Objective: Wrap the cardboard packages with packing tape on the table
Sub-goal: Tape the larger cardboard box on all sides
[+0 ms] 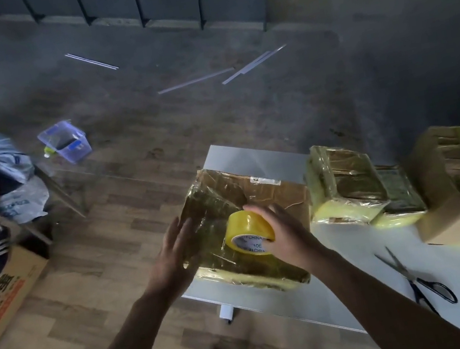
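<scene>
Near us, scissors [420,282] on worktop [349,285], ready for cut. We grip tape roll [248,232] in right hand [282,235], fingers curled round it, on half-wrapped package [272,194] — likely to lay next band. We press left hand [175,254] flat, fingers straight, steadying its side. Beyond, right: wrapped packages [343,182] set aside.

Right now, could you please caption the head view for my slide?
Right hand grips yellow packing-tape roll over a tape-wrapped cardboard package; flat left hand touches it.
</scene>
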A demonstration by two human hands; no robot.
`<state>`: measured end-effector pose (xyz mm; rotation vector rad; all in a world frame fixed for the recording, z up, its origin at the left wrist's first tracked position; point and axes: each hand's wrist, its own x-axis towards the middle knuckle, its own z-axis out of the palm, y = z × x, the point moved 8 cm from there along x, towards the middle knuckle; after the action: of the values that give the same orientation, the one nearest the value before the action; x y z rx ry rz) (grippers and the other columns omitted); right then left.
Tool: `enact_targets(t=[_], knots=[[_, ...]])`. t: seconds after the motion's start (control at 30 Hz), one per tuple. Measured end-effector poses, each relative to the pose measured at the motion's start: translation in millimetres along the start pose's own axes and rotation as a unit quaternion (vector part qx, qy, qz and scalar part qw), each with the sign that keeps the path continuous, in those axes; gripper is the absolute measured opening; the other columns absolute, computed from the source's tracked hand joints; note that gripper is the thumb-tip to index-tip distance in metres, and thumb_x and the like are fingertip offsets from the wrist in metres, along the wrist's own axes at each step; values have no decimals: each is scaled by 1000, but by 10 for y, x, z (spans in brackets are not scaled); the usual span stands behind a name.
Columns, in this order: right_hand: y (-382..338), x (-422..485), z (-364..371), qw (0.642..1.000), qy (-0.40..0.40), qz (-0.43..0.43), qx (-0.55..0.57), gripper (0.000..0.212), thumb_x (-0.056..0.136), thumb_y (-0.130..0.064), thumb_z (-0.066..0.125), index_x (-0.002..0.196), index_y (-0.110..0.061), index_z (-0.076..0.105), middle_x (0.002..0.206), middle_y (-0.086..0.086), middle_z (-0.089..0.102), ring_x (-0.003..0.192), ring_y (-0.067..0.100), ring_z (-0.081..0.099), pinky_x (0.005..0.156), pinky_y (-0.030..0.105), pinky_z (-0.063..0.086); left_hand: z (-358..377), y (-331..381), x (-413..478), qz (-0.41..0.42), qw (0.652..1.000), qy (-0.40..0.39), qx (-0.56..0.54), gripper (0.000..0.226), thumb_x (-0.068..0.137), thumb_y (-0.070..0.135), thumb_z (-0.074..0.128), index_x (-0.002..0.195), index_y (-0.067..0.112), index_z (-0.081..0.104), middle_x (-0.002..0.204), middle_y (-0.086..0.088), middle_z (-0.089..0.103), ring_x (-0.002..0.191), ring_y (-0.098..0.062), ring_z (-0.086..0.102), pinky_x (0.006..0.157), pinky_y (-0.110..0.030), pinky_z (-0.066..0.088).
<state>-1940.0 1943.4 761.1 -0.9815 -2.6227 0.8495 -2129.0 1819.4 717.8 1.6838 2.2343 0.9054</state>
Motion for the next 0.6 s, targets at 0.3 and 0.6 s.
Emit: enact_targets(t=[0.3,0.6], knots=[[39,19,52,1000,-23,-3,-17,80,82,-12,70,141,-47,29,140,1,46,118,23,54,90,36,54,532,-96,-56,49,956,-176,231,127,36,64,86,143,20,34,141,-9,52,127,-32,52,88,-54,49],[226,-238,-432,968,-32,-56,-241,74,74,-24,75,138,-44,42,125,-1,58,100,24,63,82,34,51,584,-135,-51,50,942,-176,282,130,41,68,83,148,22,25,144,-8,48,133,-28,42,92,-62,43]])
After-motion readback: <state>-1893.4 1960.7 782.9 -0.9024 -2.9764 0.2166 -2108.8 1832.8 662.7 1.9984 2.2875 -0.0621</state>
